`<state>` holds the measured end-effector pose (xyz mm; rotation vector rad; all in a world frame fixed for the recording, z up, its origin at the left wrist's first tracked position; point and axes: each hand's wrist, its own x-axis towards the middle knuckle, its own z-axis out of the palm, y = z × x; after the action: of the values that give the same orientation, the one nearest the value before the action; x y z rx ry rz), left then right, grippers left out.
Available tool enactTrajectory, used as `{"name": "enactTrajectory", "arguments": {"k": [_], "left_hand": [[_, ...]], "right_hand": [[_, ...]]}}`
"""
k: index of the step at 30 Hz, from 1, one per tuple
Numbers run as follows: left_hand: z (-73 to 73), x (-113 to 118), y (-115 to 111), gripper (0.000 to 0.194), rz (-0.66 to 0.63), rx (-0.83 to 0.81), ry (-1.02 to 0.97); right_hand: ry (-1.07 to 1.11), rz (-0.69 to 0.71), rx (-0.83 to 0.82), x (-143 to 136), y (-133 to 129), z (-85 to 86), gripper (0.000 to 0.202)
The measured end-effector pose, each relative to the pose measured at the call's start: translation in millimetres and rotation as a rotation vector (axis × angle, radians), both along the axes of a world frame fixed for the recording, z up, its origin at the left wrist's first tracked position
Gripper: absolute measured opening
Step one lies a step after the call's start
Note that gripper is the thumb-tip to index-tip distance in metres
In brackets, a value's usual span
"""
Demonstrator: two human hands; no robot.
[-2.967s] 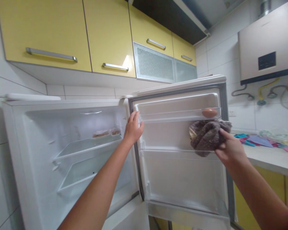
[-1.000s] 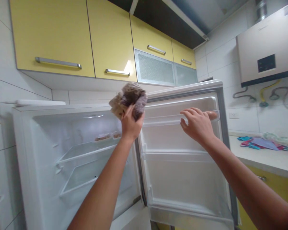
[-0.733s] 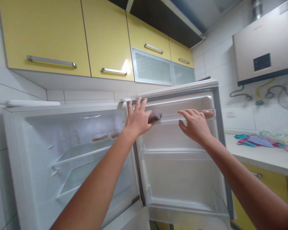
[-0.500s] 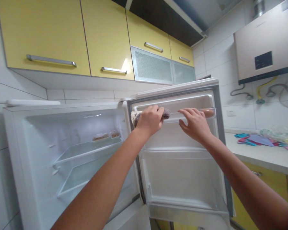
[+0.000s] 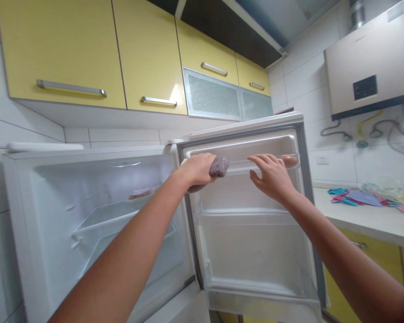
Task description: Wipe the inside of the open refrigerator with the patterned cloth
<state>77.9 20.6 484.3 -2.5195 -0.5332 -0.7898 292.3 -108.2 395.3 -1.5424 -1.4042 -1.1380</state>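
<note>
On the head view I see the left hand [image 5: 197, 169] grasping the cloth [image 5: 219, 167] at the hinge end of the door shelf [image 5: 238, 168]; the right hand [image 5: 271, 176], fingers loose, is beside the egg [image 5: 290, 160]. Its sideways bump could crack the egg.

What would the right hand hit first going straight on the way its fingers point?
Likely the grey-brown cloth bunched in the left hand: the right hand points across the top door shelf towards it. Depth is unclear; it might brush the shelf's clear front first.
</note>
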Motion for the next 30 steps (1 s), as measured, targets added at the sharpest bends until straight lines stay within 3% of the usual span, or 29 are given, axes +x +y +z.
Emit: {"name": "enactTrajectory", "arguments": {"k": [2, 7, 11, 14, 20, 23, 26, 28, 30], "left_hand": [[2.4, 0, 7, 0.047, -0.037, -0.041, 0.019], [10.7, -6, 20, 0.031, 0.081, -0.182, 0.036], [9.8, -3, 18, 0.033, 0.089, -0.152, -0.007], [10.3, 15, 6, 0.037, 0.089, -0.13, 0.086], [12.4, 76, -38, 0.04, 0.036, -0.073, 0.175], [10.4, 94, -56, 0.042, 0.047, -0.07, 0.175], [9.0, 95, -61, 0.046, 0.067, -0.059, 0.168], [8.9, 93, -60, 0.046, 0.071, -0.052, 0.168], [9.2, 93, -61, 0.045, 0.063, -0.051, 0.176]], "right_hand": [[-0.024, 0.011, -0.012, 4, -1, 0.4, 0.042], [-0.086, 0.065, -0.042, 14, -4, 2.5, 0.042], [-0.071, 0.123, -0.024, 16, -5, 4.9, 0.043], [-0.048, 0.198, -0.023, 20, -5, 6.8, 0.055], [0.068, 0.405, -0.01, 35, -8, 14.4, 0.084], [0.116, 0.427, 0.038, 48, -23, 23.4, 0.073], [0.183, 0.309, 0.187, 72, -44, 28.7, 0.044], [0.222, 0.233, 0.233, 93, -51, 25.6, 0.029], [0.29, 0.227, 0.227, 110, -50, 17.1, 0.034]]}}
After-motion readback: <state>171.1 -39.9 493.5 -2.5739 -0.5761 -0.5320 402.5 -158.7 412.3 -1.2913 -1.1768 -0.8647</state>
